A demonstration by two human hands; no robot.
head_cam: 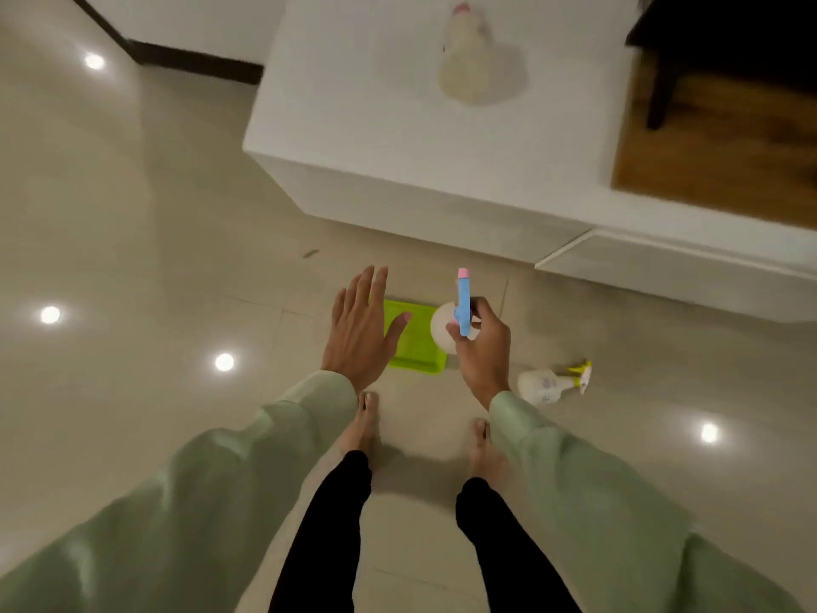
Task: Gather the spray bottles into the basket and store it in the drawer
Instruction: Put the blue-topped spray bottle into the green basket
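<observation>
One white plastic spray bottle with a blue trigger (462, 309) hung light in my right hand (484, 351), gripped at its slim neck; my left hand (360, 331) spread empty above the lime-green plastic basket (418, 347).

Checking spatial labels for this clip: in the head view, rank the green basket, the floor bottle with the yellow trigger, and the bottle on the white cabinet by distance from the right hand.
1. Green basket, just left of the right hand.
2. Yellow-trigger bottle, on the floor, right.
3. Cabinet bottle, far ahead, up top.
</observation>
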